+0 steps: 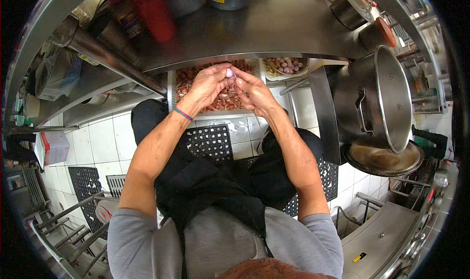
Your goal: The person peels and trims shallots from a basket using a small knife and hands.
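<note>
Over a white crate point(171, 95) my left hand point(208, 85) pinches a small, pale purple shallot point(229, 73) between thumb and fingers. My right hand point(258, 94) meets it from the other side, its fingers closed close against the shallot. Whatever sits in the right fingers is too small to name. Unpeeled reddish shallots point(223, 99) with loose skins and roots fill the crate below both hands. Right of the crate, a container point(281, 77) holds smooth purple shallots point(289, 64) and some yellowish pieces.
A steel counter point(245, 32) overhangs the crate's far side. On the right, a large steel pot point(355, 105) lies on its side above a round pan point(384, 159). A perforated black mat point(209, 141) covers floor tiles between my knees. Metal racks point(73, 235) stand behind left.
</note>
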The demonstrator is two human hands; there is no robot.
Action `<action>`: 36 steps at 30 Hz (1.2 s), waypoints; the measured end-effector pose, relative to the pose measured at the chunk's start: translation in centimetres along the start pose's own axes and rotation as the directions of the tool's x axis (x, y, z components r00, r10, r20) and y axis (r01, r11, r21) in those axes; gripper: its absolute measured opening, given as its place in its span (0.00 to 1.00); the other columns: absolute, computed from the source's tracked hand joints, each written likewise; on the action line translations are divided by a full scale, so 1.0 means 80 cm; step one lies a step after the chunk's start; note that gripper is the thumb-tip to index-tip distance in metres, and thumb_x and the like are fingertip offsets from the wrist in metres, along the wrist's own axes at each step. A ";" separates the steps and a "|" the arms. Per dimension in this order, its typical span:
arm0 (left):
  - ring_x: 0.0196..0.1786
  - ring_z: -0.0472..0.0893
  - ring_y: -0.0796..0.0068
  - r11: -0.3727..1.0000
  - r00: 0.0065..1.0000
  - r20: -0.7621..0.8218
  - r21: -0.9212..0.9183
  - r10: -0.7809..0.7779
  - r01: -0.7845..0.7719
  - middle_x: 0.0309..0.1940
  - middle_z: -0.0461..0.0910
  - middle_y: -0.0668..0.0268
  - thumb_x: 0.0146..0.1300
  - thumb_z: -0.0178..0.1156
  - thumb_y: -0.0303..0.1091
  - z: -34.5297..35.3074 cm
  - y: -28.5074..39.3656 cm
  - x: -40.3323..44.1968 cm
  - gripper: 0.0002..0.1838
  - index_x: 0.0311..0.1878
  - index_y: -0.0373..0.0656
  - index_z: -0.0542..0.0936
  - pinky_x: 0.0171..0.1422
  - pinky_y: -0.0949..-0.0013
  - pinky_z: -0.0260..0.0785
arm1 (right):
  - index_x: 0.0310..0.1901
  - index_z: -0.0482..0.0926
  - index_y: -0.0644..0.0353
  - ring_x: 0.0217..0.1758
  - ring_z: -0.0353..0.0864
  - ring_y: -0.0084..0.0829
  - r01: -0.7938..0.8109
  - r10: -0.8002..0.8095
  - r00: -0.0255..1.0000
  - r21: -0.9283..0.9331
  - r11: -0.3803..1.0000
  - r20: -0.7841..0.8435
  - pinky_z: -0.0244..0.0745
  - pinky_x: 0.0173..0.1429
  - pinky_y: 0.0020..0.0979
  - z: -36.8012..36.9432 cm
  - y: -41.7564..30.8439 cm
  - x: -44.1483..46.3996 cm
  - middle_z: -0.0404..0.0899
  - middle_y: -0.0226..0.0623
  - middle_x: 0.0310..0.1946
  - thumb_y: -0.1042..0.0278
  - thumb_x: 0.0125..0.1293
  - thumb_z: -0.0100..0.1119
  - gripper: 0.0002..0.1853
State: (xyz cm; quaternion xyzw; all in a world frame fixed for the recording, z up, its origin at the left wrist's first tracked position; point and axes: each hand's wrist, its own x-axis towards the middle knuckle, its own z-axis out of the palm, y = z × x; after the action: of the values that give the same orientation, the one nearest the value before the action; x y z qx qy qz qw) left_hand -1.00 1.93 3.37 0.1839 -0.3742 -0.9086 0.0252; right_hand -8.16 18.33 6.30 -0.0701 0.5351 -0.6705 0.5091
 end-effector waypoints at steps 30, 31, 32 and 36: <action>0.42 0.77 0.74 0.997 0.997 -0.028 -0.010 -0.078 0.078 0.43 0.79 0.61 0.71 0.52 0.28 -0.025 0.002 0.004 0.11 0.52 0.32 0.74 0.49 0.72 0.75 | 0.68 0.61 0.54 0.14 0.59 0.12 0.155 -0.203 0.970 -0.304 0.940 -0.133 0.50 0.14 0.19 0.014 0.006 0.002 0.73 0.28 0.29 0.67 0.71 0.54 0.26; 0.42 0.78 0.74 0.997 0.997 -0.022 -0.012 -0.076 0.076 0.43 0.79 0.61 0.71 0.52 0.28 -0.025 0.001 0.005 0.12 0.52 0.32 0.74 0.50 0.72 0.75 | 0.68 0.61 0.55 0.15 0.59 0.11 0.162 -0.215 0.969 -0.339 0.927 -0.123 0.51 0.14 0.18 0.016 0.005 0.001 0.74 0.28 0.29 0.67 0.71 0.55 0.27; 0.42 0.78 0.74 0.997 0.997 -0.018 -0.013 -0.074 0.074 0.43 0.79 0.61 0.71 0.52 0.28 -0.024 0.001 0.005 0.12 0.53 0.32 0.74 0.50 0.72 0.75 | 0.68 0.61 0.55 0.19 0.63 0.13 0.168 -0.210 0.974 -0.348 0.922 -0.087 0.56 0.18 0.20 0.013 0.006 0.002 0.74 0.29 0.30 0.67 0.70 0.55 0.26; 0.43 0.78 0.75 0.997 0.997 0.000 0.014 -0.078 0.078 0.43 0.79 0.62 0.71 0.52 0.28 -0.019 -0.002 0.003 0.11 0.52 0.33 0.74 0.50 0.73 0.75 | 0.67 0.64 0.57 0.28 0.72 0.17 0.183 -0.197 0.980 -0.336 0.924 -0.009 0.66 0.26 0.21 0.013 0.006 0.000 0.75 0.29 0.30 0.68 0.70 0.56 0.25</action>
State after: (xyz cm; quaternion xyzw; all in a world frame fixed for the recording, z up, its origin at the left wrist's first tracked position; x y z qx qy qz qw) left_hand -0.69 1.01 2.17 0.1984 -0.3732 -0.9062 -0.0119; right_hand -7.22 17.72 6.33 -0.1924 0.6421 -0.6177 0.4112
